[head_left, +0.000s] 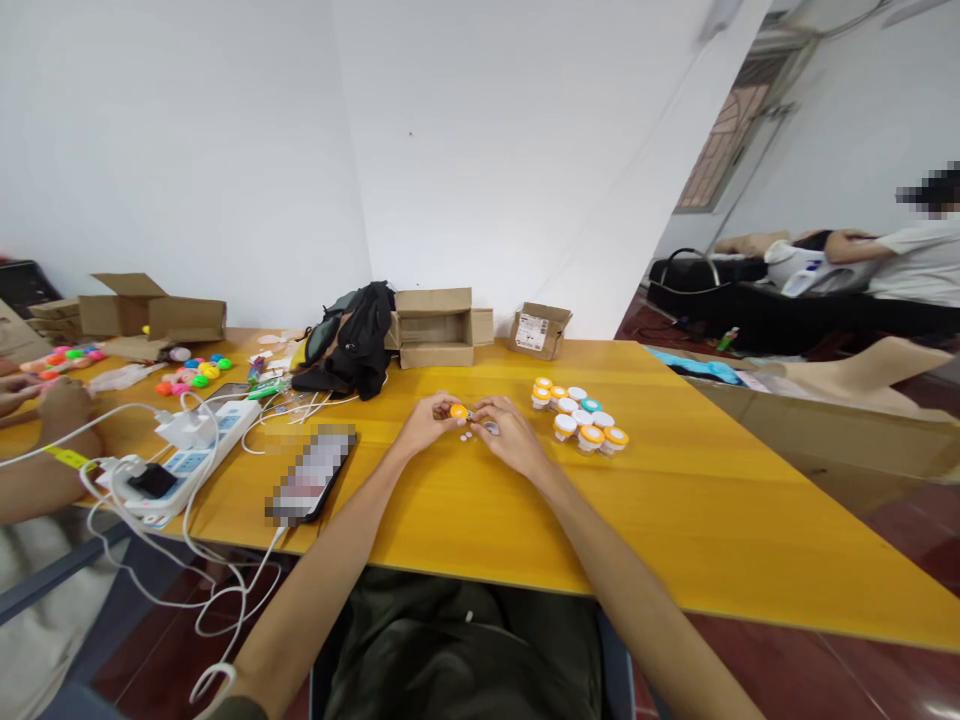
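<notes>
My left hand [429, 424] is closed round a small orange lid [458, 411], held just above the yellow wooden table [450, 530]. Close beside it, the fingertips of my right hand [511, 437] pinch together at the lid's right edge; what they grip is too small to make out. Under my right fingers a clear cup-like piece [491, 428] partly shows. A few tiny white bits [466, 436] lie on the table between my hands. To the right stands a cluster of small clear tubs with orange, white and teal lids [591, 436].
A phone [315, 475] and a power strip [214, 450] with tangled white cables lie left. Behind are a black bag [360, 345], an open cardboard box [435, 350] and a smaller box [538, 332]. Another person's hands [64, 410] are at far left, near colourful toys [196, 373].
</notes>
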